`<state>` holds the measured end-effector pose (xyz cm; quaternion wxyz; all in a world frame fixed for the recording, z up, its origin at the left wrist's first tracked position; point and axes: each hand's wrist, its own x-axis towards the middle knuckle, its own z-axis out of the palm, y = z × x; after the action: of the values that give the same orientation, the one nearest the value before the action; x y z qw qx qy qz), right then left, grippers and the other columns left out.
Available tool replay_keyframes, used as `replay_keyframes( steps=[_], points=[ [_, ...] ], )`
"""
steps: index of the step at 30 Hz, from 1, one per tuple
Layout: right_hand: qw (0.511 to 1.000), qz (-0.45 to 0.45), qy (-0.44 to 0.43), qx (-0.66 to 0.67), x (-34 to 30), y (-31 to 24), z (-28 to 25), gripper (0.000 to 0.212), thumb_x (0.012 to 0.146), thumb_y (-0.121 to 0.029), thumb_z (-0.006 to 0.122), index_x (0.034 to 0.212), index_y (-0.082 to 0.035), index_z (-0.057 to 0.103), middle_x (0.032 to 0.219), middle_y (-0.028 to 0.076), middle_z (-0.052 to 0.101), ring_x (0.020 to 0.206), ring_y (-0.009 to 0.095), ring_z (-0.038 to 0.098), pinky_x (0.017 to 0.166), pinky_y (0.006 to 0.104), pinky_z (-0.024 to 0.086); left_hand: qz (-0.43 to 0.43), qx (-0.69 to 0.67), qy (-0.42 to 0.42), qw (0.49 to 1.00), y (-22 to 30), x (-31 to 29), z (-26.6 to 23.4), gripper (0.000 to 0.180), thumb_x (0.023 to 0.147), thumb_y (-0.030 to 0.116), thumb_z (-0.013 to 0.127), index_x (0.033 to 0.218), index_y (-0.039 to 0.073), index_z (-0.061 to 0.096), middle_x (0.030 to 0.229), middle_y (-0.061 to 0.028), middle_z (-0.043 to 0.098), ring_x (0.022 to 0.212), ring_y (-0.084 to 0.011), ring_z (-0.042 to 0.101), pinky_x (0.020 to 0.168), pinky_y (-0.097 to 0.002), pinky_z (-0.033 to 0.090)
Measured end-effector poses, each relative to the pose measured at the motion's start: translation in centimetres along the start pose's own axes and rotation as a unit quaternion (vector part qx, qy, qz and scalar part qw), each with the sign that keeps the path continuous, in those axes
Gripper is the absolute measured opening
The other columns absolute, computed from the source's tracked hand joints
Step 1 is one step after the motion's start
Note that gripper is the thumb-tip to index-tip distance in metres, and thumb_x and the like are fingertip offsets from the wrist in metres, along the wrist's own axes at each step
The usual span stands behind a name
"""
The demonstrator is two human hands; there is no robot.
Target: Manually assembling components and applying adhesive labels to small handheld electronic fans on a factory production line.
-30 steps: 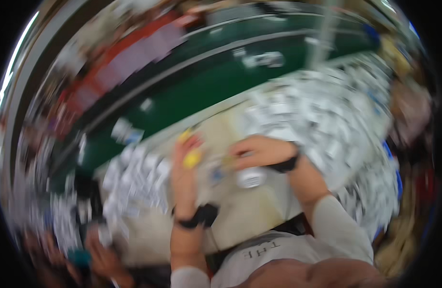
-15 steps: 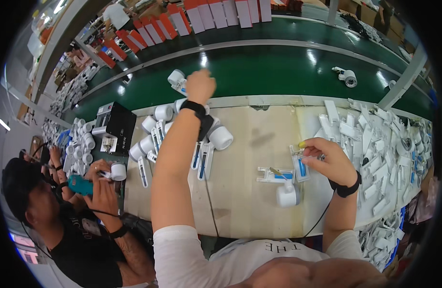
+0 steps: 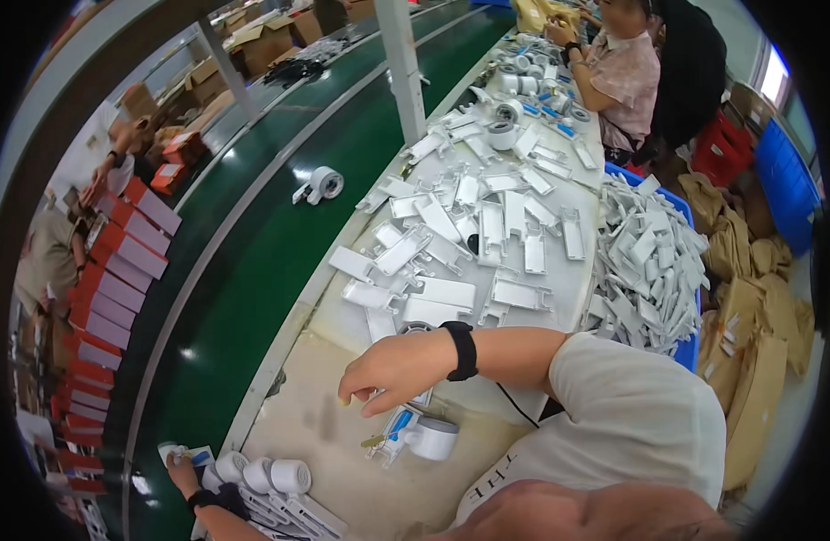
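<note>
My left hand (image 3: 182, 476) is at the lower left, over the edge of the green belt, its fingers closed on a white round-headed part (image 3: 201, 457) with a blue strip. My fingers hide much of that part. My right hand (image 3: 388, 368) hovers above the tan worktop, fingers loosely bent and apart, a yellow cover on one fingertip. Just below it lies a white assembly (image 3: 433, 438) with a round head, a blue insert and a small brass-coloured strip. Another white piece (image 3: 422, 398) shows partly beneath my right hand. Several white round-headed parts (image 3: 291, 476) stand in a row near my left forearm.
White plastic housings (image 3: 446, 216) are heaped along the worktop, and a blue bin (image 3: 694, 316) beside it holds more. A white round-headed part (image 3: 323, 184) lies on the green belt (image 3: 253, 270). A post (image 3: 401, 72) rises at the belt's edge. A co-worker (image 3: 622, 72) sits farther along.
The view has swung to the right, bringing the bin and another co-worker into sight. My left hand stays at the belt with the white part; my right hand's fingers are off the parts below.
</note>
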<state>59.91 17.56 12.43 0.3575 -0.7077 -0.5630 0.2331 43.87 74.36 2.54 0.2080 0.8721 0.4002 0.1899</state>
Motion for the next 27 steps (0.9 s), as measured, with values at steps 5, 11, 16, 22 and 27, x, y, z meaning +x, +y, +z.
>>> replay_keyframes(
  steps=[5, 11, 16, 22, 27],
  points=[
    [1.0, -0.017, -0.005, 0.012, 0.8, -0.5, 0.2, 0.031, 0.082, -0.025, 0.056, 0.104, -0.003, 0.054, 0.084, 0.007, 0.057, 0.077, 0.024, 0.056, 0.068, 0.0349, 0.044, -0.026, -0.144, 0.039, 0.988, 0.5, -0.1, -1.4, 0.042, 0.072, 0.004, 0.054, 0.113, -0.004, 0.049, 0.098, -0.014, 0.057, 0.083, -0.0219, 0.057, 0.072, -0.0297, 0.046],
    [0.999, -0.031, 0.016, 0.012, 0.7, -0.8, -0.4, 0.03, 0.082, -0.024, 0.057, 0.104, -0.003, 0.054, 0.084, 0.006, 0.057, 0.076, 0.024, 0.056, 0.067, 0.0346, 0.044, -0.066, -0.5, 0.082, 0.86, 9.5, -3.3, -3.7, 0.034, 0.082, 0.007, 0.049, 0.116, 0.009, 0.046, 0.102, -0.0075, 0.054, 0.084, -0.0179, 0.056, 0.068, -0.0304, 0.048],
    [0.994, -0.068, 0.081, 0.002, 0.3, -0.9, -0.8, 0.029, 0.083, -0.021, 0.055, 0.106, -0.005, 0.055, 0.086, 0.005, 0.059, 0.077, 0.022, 0.057, 0.068, 0.0329, 0.045, 0.008, -0.585, 0.078, 0.807, 16.6, -5.2, -5.9, 0.032, 0.089, 0.01, 0.043, 0.121, 0.009, 0.045, 0.114, -0.0082, 0.052, 0.097, -0.0187, 0.055, 0.077, -0.0296, 0.047],
    [0.874, -0.243, 0.4, 0.132, -1.9, -3.8, -1.9, 0.035, 0.081, -0.005, 0.057, 0.117, -0.006, 0.052, 0.071, 0.003, 0.055, 0.059, 0.01, 0.052, 0.06, 0.0241, 0.044, 0.045, -0.712, -0.029, 0.7, 26.2, -15.1, -7.1, 0.039, 0.095, 0.026, 0.039, 0.128, 0.007, 0.042, 0.116, -0.0054, 0.052, 0.097, -0.0162, 0.054, 0.075, -0.0277, 0.05],
    [0.892, -0.206, 0.384, 0.121, -2.4, -3.8, -1.5, 0.036, 0.08, -0.005, 0.059, 0.116, -0.006, 0.053, 0.072, 0.004, 0.056, 0.058, 0.011, 0.053, 0.055, 0.0241, 0.043, -0.047, -0.688, -0.176, 0.703, 34.0, -25.2, -4.5, 0.049, 0.082, 0.014, 0.046, 0.13, 0.006, 0.039, 0.089, -0.0124, 0.057, 0.066, -0.0161, 0.058, 0.055, -0.0208, 0.051]
  ],
)
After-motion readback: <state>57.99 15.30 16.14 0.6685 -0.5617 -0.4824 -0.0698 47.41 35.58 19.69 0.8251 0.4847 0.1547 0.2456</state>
